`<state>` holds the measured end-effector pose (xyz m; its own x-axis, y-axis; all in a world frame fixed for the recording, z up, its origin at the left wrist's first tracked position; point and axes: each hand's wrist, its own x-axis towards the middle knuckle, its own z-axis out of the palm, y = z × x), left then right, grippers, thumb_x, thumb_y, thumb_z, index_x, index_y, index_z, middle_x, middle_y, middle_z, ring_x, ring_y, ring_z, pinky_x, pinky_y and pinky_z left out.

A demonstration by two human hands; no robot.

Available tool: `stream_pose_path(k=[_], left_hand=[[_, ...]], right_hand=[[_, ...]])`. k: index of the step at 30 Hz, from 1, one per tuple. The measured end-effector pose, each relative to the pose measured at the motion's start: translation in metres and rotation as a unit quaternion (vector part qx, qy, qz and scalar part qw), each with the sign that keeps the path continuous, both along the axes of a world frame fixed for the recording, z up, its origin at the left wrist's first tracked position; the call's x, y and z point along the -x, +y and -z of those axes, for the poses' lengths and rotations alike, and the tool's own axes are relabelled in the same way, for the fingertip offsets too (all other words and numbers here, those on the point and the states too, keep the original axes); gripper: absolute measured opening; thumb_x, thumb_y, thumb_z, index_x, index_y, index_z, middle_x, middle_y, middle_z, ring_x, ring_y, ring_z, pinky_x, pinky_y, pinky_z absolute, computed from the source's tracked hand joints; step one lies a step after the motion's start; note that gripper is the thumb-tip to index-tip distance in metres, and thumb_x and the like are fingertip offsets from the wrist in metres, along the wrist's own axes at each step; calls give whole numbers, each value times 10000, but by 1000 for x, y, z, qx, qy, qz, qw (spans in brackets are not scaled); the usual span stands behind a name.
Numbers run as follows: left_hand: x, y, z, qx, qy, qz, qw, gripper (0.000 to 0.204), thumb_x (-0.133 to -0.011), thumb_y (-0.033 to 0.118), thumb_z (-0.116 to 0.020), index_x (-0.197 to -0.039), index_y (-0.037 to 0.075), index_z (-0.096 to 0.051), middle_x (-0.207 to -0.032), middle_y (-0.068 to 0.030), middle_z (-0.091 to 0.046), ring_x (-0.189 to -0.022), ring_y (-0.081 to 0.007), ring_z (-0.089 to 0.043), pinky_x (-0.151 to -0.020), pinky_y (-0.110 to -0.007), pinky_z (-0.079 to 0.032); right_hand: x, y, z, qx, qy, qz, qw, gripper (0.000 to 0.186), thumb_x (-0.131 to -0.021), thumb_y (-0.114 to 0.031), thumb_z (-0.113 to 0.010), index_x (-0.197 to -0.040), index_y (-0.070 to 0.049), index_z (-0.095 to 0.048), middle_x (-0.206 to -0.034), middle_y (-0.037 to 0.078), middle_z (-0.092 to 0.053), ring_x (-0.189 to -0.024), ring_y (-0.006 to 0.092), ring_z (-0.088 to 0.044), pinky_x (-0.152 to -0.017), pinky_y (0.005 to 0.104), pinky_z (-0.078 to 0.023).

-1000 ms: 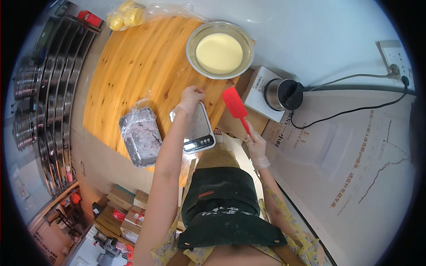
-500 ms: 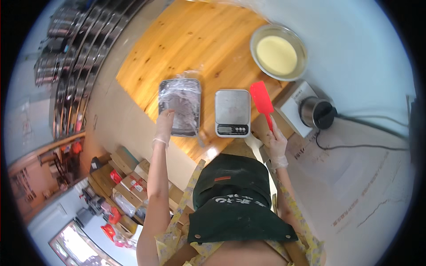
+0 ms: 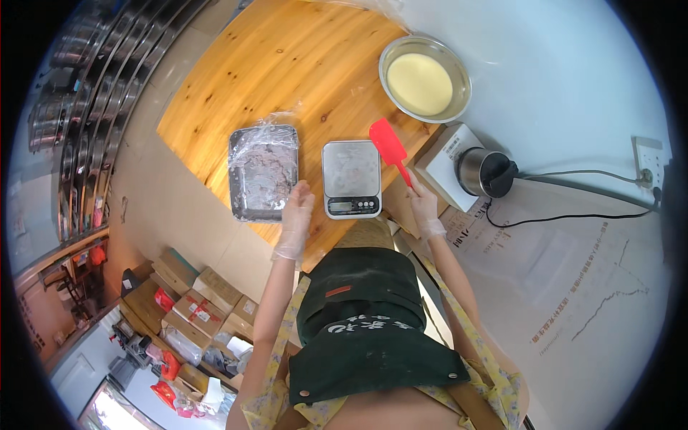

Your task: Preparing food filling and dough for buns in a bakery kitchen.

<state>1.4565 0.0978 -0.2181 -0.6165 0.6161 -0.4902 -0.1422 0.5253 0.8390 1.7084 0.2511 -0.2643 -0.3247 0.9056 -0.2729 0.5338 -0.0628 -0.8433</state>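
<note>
One curled right hand (image 3: 426,208) grips a spatula (image 3: 389,145).

Tabletop (image 3: 236,79): yellow-orange wood, visible grain, scattered dark knots. Tray (image 3: 264,185): dark, lying flat on the left portion, near left corner at the edge; clear film (image 3: 261,140) spans its far part, a crumpled end reaching past the far rim. Scale (image 3: 351,175): flat, right of the tray, not touching it, display nearward. Bowl (image 3: 461,84): metal, upright at the far right.
</note>
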Motion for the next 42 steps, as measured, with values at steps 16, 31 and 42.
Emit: stream_pose_path(k=[16, 31, 42], left_hand=[[-47, 23, 24, -6, -38, -11, 999, 475, -866, 25, -448, -1322, -83, -364, -1299, -214, -467, -1214, -256, -457, -1014, -312, -349], [-46, 6, 33, -79, -89, -101, 988, 426, -895, 70, -477, -1295, -52, -397, -1253, -144, -508, -1127, -200, -489, -956, -286, -377], [7, -84, -18, -155, -33, -199, 967, 374, -920, 24, -467, -1288, -20, -416, -1164, -129, -532, -1084, -189, -520, -931, -301, -440]], right_hand=[[6, -43, 15, -178, -94, -106, 974, 485, -837, -132, -584, -1302, -238, -493, -742, 98, -557, -649, 284, -592, -584, 394, -478], [34, -99, 11, 301, 123, 31, 945, 477, -869, -10, -523, -1314, -182, -509, -693, -30, -490, -579, 45, -450, -514, 226, -401], [132, -99, -8, -407, -146, -264, 862, 590, -717, -27, -559, -1283, -188, -517, -748, 60, -488, -691, 220, -532, -539, 327, -471]])
